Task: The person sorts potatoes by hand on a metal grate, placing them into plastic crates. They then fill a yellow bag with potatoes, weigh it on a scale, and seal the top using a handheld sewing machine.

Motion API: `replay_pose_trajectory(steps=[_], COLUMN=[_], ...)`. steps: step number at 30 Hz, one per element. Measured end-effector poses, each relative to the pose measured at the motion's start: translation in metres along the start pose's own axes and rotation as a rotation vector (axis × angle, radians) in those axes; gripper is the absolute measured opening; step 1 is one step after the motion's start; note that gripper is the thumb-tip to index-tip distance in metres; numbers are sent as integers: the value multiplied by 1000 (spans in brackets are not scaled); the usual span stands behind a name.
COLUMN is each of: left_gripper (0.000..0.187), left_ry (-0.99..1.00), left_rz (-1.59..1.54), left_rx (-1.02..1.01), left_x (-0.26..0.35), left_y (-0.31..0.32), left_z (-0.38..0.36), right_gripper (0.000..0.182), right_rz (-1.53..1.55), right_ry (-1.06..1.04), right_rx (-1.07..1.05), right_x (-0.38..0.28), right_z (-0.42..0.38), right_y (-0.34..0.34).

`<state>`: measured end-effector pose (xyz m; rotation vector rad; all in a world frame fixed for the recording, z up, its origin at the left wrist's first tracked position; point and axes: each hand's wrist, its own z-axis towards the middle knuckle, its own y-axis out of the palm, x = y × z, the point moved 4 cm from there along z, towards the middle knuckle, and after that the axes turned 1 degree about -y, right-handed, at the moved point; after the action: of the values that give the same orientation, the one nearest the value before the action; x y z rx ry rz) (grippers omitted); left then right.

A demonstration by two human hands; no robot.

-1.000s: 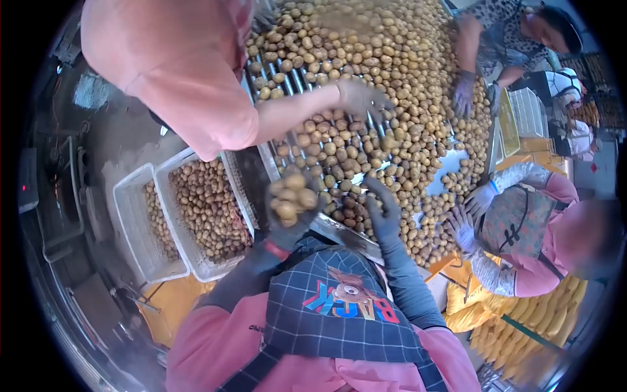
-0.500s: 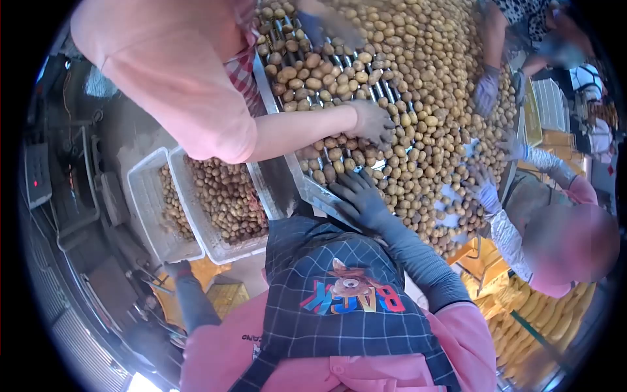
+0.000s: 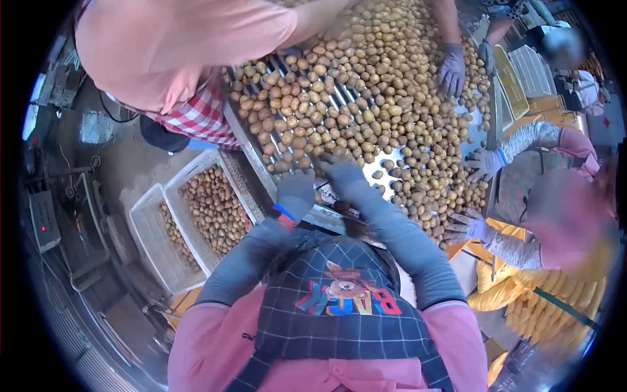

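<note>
My left hand (image 3: pixel 296 195), in a grey glove, is at the near edge of the sorting table, close to the potatoes (image 3: pixel 310 140). Its fingers are too smeared and hidden to tell how they are held. Beside it my right hand (image 3: pixel 342 175), also gloved in grey, reaches over the metal edge (image 3: pixel 326 217) with fingers stretched out, touching the nearest potatoes. No potato shows clearly in either hand. Metal rollers (image 3: pixel 339 97) show between the potatoes.
White crates (image 3: pixel 215 160) holding potatoes stand low on the left. A co-worker in a pink sleeve (image 3: pixel 255 29) leans over the table at upper left. Other workers' gloved hands (image 3: pixel 452 70) are along the right side. Filled yellow sacks (image 3: pixel 555 297) lie at lower right.
My left hand has come from the far left, beside the crates, to the table edge. My right hand has shifted slightly left and up. The co-worker's arm has drawn back towards the top.
</note>
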<state>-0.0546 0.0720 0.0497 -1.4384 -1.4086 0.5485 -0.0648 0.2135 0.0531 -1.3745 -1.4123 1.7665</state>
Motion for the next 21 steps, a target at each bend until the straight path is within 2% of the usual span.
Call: replay_pose_trajectory(steps=[1, 2, 5, 6, 7, 8, 9, 10, 12, 14, 15, 16, 18, 21], left_gripper=[37, 37, 48, 48, 46, 43, 47, 51, 50, 54, 59, 59, 59, 63], left_ry=[2, 10, -71, -60, -16, 32, -130, -295, -101, -375, -414, -403, -389, -273], left_rz=[151, 170, -20, -1, -318, -639, -481, -323, -519, 194, 67, 68, -208, -8], left_rx=[-4, -4, -125, -117, -24, 62, 159, 253, 584, 322, 189, 188, 138, 182], left_x=[2, 3, -1, -12, -33, -53, -74, -94, -136, -102, -99, -91, -38, -16], left_y=[8, 7, -3, 0, 3, -1, -23, -47, -53, -80, -72, -61, -49, 6], left_z=[8, 11, 8, 12, 18, 24, 36, 51, 73, 95, 107, 103, 61, 43], right_gripper=[26, 26, 29, 31, 38, 41, 41, 37, 32, 31, 29, 30, 31, 32], right_rz=[-32, -21, 36, 73, 77, 79, 234, 149, 135, 155, 176, 182, 231, 304], right_ry=[190, 198, 301, 295, 346, 345, 408, 515, 595, 626, 638, 643, 671, 648], right_rx=[-160, -144, -380, -212, -263, -87, -3, -87, 17, 102, 182, 240, 323, 331], right_x=[-7, -4, 12, 20, 33, 51, 63, 73, 78, 77, 78, 81, 79, 91], right_z=[10, 10, -13, -40, -63, -91, -116, -131, -150, -153, -153, -151, -145, -142], right_y=[0, 1, 18, 20, 17, 24, 19, 19, 10, 14, 16, 22, 19, 28])
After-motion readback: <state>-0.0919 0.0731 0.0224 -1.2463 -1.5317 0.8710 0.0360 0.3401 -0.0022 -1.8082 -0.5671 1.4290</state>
